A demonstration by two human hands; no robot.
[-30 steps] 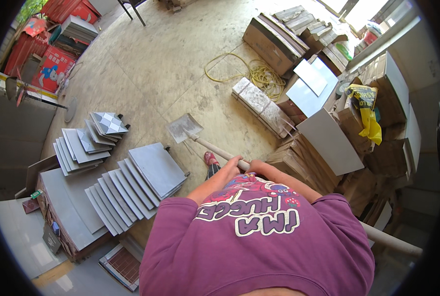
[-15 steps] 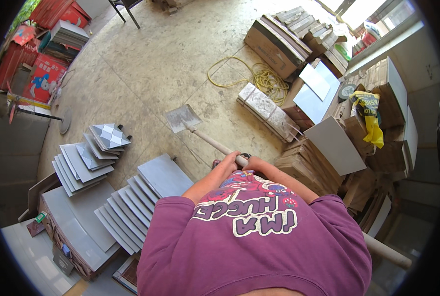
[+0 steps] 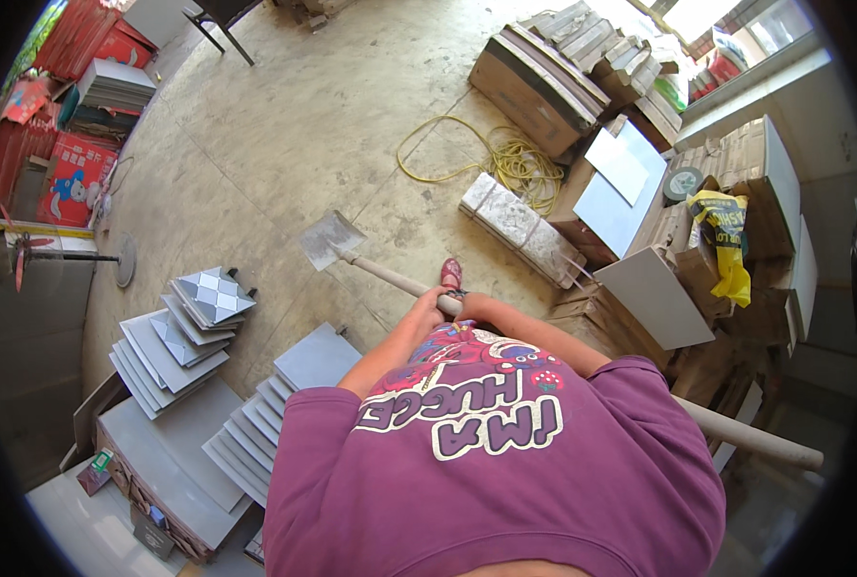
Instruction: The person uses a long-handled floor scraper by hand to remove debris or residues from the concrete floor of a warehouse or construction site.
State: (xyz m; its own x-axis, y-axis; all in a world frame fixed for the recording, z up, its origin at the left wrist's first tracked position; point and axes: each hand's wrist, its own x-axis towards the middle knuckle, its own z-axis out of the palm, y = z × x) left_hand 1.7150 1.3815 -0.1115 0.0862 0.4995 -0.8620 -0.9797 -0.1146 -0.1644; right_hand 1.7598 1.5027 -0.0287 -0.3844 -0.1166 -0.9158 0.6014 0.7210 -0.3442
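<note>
the shovel (image 3: pixel 390 276) has gone forward and a little left over the floor (image 3: pixel 284 144) in the last second, and a red shoe (image 3: pixel 452 273) now shows ahead of the person, right of the handle, where one showed on its left a second ago. the blade (image 3: pixel 331 238) is out in front, face up; i can't tell if it touches the floor. from there the handle slants back to the person's waist and sticks out again past their right side.

the left hand (image 3: pixel 439 302) is curled around the handle. the right hand (image 3: pixel 470 307) is wrapped on it too, just beside the left, though most of its fingers are hidden from me.

over on the left, patterned tiles (image 3: pixel 217 293) lean in a row, with grey tiles (image 3: pixel 318 356) nearer the person's left arm. on the right, a yellow cord (image 3: pixel 526 165) lies loosely coiled by a cardboard box (image 3: pixel 524 96), and a dusty white bundle (image 3: pixel 520 229) sits between the cord and the person.
</note>
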